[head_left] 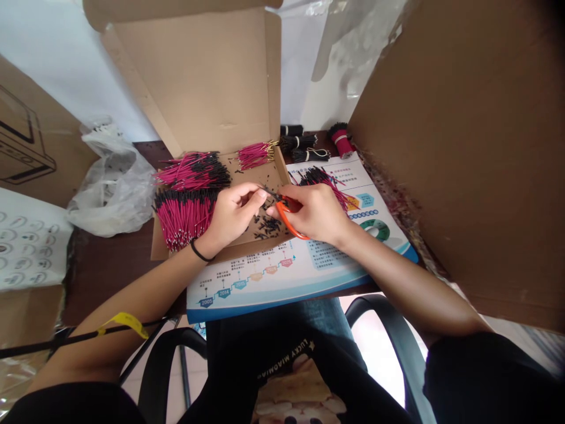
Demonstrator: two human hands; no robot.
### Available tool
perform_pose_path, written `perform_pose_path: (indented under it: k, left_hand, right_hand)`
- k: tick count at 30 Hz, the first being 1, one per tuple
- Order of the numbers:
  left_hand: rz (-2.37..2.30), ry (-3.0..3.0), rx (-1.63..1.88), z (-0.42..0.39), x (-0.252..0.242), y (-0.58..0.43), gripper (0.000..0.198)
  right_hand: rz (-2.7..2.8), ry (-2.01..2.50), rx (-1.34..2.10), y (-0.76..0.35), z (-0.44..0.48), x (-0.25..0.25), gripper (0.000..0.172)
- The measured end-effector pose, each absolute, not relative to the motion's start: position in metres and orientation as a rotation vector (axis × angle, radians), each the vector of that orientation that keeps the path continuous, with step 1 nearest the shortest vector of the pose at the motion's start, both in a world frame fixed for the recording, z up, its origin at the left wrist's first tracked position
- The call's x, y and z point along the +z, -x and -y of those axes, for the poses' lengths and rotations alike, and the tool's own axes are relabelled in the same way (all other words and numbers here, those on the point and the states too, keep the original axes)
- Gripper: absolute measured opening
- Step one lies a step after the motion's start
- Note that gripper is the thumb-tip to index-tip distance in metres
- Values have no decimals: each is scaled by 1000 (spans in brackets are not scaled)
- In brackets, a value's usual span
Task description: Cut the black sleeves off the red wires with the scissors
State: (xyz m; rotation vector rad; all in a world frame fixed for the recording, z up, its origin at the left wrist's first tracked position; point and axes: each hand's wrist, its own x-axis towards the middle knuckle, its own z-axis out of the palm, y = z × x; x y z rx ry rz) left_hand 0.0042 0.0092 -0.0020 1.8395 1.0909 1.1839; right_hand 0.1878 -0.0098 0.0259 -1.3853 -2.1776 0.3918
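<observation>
My right hand (315, 212) is closed around a pair of orange-handled scissors (292, 222), whose dark blades point left. My left hand (236, 212) is pinched just left of the blades. A thin dark piece shows at its fingertips, too small to make out. Both hands are over a shallow cardboard box (233, 253). Short black cut pieces (267, 227) lie scattered in it beneath the scissors. Beside my left hand are two piles of magenta-and-black wires (185, 215). A smaller bunch of magenta wires (255, 155) lies at the box's back. More wires (324, 176) lie partly behind my right hand.
The box's raised lid (198, 82) stands at the back. Banded bundles of black wire (302, 142) and a banded magenta bundle (341, 141) lie behind. A plastic bag (115, 182) sits at left, a large cardboard panel (463, 159) at right. A printed sheet (273, 291) lies under the box.
</observation>
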Motion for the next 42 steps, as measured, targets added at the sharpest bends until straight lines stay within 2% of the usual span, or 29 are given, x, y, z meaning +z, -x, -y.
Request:
perform_pose_path:
  k: [7, 16, 23, 27, 33, 38, 40, 42]
  left_hand:
    - [-1266, -1910, 1443, -2, -3, -8, 12]
    - [-1314, -2008, 1469, 0, 2, -10, 6]
    - [-1365, -2073, 1435, 3, 4, -9, 11]
    - [-1314, -1907, 1405, 4, 10, -9, 12]
    - [-909, -1523, 1098, -8, 15, 1, 18]
    - [-649, -1188, 811, -15, 10, 3, 37]
    - [-657, -1197, 827, -15, 7, 0, 36]
    - [-805, -1329, 989, -14, 5, -2, 29]
  right_hand:
    - [2124, 1412, 400, -181, 14, 23, 47]
    - [2061, 1405, 459, -179, 15, 22, 50]
    - [2096, 1353, 469, -180, 14, 20, 50]
    - [2139, 1263, 487, -182, 12, 19, 49]
    - [2190, 1050, 504, -189, 7, 19, 47]
    - [2254, 922, 495, -193, 3, 20, 42]
    - [2242, 982, 490, -193, 3, 20, 43]
    - [2199, 1109, 452, -191, 3, 19, 46]
